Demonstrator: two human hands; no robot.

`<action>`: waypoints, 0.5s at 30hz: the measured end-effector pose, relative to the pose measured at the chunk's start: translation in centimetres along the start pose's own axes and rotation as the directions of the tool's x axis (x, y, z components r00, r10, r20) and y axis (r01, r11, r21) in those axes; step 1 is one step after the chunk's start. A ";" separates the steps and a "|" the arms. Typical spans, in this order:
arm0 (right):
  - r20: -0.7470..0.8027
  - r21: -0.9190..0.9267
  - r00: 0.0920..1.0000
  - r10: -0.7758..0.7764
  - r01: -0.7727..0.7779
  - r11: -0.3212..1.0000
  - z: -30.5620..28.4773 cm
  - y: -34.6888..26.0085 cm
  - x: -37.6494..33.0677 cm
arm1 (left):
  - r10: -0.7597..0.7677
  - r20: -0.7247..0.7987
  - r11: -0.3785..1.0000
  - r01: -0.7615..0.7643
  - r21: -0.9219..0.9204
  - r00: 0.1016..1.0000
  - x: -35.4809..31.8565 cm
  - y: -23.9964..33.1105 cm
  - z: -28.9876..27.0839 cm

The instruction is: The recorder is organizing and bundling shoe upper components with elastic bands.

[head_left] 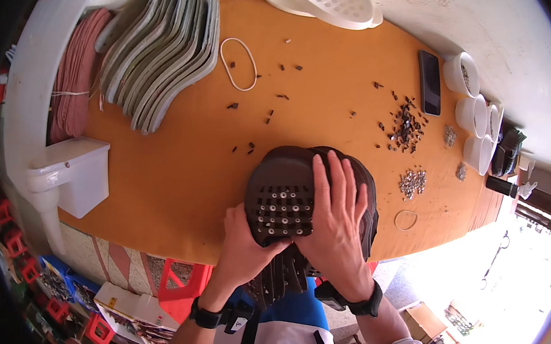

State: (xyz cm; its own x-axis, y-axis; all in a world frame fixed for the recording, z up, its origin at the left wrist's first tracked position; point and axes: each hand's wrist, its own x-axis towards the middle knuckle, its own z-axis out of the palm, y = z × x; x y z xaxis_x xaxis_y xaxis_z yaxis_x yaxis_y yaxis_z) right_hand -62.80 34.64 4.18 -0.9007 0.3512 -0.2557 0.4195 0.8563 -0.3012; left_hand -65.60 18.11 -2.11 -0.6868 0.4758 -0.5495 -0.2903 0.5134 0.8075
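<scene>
A stack of dark brown shoe soles [283,192] rests at the near edge of the orange table [178,177], the top one showing a grid of small metal eyelets. My left hand [243,247] grips the stack from below at its near end. My right hand [336,222] lies flat on top of the stack with fingers spread, pressing on its right half. More dark soles hang down between my forearms toward my lap.
Grey insoles [162,53] fan out at the back left beside a white plastic chair holding pink sheets [75,82]. A white rubber band [239,62], dark scraps [407,125], metal eyelets [412,181], a black phone [429,82] and white cups [474,113] lie about.
</scene>
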 end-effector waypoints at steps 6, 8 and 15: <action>0.021 0.031 0.998 0.058 -0.059 0.998 -0.4 1.4 0.5 | -0.052 0.004 0.996 0.053 -0.067 0.999 -0.3 1.1 1.0; 0.034 0.195 0.998 0.050 -0.056 0.979 -0.5 2.6 0.5 | -0.044 0.006 0.999 0.044 -0.020 0.999 -0.1 1.3 1.0; 0.025 0.272 0.989 0.145 -0.146 0.951 -1.8 5.4 -0.6 | 0.083 -0.172 0.989 -0.060 0.138 0.982 -0.9 4.6 3.8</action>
State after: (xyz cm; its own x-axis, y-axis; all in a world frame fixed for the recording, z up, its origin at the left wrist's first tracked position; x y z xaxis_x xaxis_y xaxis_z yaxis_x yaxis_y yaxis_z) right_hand -60.22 39.72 4.34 -0.8273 0.4622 -0.3193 0.5614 0.6600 -0.4992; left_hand -63.78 22.76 1.28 -0.8127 0.3874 -0.4352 -0.1542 0.5773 0.8019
